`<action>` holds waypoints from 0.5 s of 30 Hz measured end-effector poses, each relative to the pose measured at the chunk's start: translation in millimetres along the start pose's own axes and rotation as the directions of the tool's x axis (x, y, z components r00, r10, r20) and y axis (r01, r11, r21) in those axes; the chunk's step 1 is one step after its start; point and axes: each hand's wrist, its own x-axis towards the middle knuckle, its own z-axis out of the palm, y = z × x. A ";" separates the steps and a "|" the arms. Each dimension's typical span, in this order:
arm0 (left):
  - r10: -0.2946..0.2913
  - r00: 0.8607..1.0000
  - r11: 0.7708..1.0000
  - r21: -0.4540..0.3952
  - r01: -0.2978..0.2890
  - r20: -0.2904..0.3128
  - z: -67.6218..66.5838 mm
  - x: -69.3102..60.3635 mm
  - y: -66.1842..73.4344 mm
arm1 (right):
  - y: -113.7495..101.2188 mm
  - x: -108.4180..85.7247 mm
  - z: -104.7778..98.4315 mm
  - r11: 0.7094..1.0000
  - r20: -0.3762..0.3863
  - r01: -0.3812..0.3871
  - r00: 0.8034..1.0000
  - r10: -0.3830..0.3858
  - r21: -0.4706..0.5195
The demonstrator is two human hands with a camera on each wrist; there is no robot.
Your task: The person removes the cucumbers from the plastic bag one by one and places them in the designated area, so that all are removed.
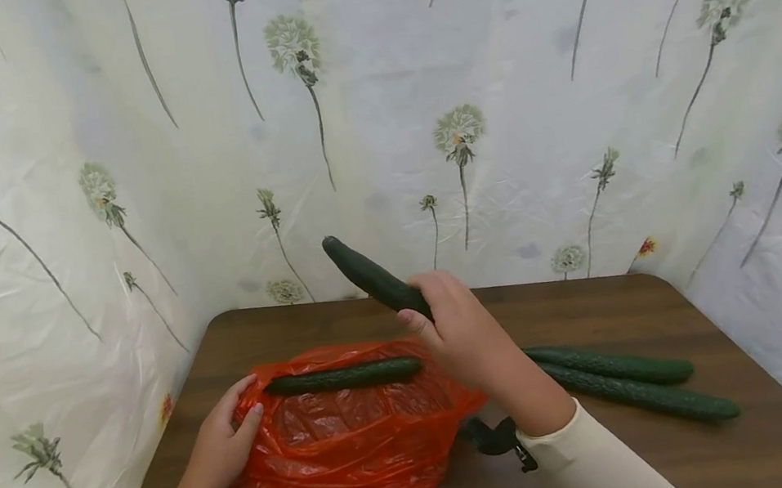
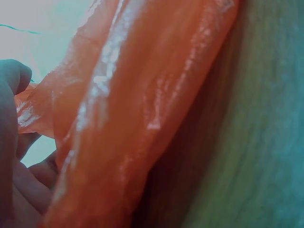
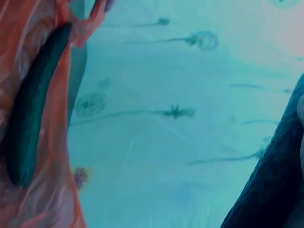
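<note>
My right hand (image 1: 465, 333) grips a dark green cucumber (image 1: 369, 276) by its lower part, holding it tilted in the air above the table. Below lies a red plastic bag (image 1: 346, 468), its mouth spread wide. One cucumber (image 1: 345, 377) rests lengthwise at the bag's far side, also seen in the right wrist view. At the bag's left edge, my left hand (image 1: 224, 443) pinches the thin plastic between thumb and fingers. The left wrist view shows the bag's shiny side (image 2: 128, 104) up close, with some fingers hidden behind it.
Two more cucumbers, a farther one (image 1: 614, 363) and a nearer one (image 1: 648, 397), lie side by side on the brown wooden table (image 1: 555, 309), right of the bag. Behind and beside the table hangs a pale sheet (image 1: 374, 114) printed with dandelions.
</note>
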 end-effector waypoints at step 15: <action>-0.003 1.000 1.000 0.001 0.003 -0.005 -0.1 -0.3 -3.8 | 59.7 -34.0 2.7 0.970 0.082 -0.136 0.985 0.155 -0.201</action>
